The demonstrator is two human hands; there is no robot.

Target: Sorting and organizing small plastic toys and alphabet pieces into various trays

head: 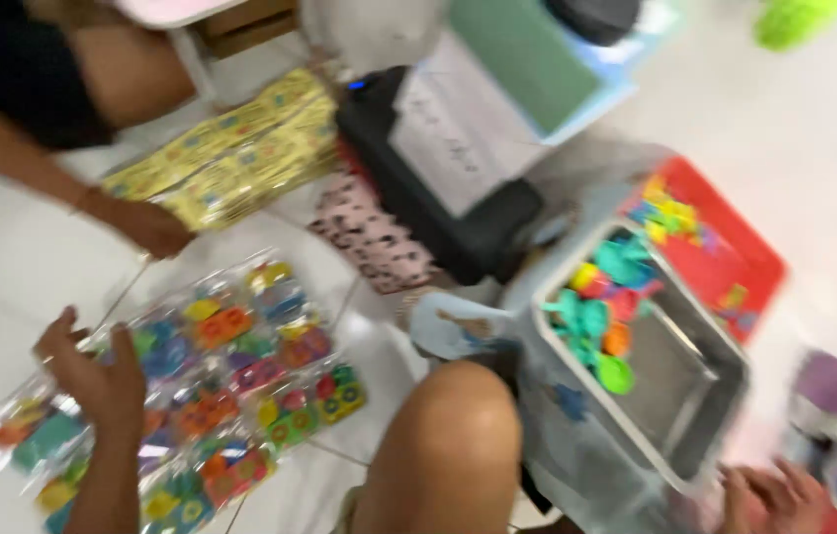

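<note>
On floor tiles, left hand (92, 381) is resting, fingers loosely curled, on clear toy packet (186, 386) w/ long axis going diagonally away; right hand (774, 499) (blurred, probably open) is lying beside grey bin (725, 396), farther away.

Bright, even light falls from above and washes the white floor (13, 257) pale. Shadows are soft and faint. Motion blur smears the whole view, worst at the right edge and top corners. Glare glints on the clear toy packet (191, 386).
</note>
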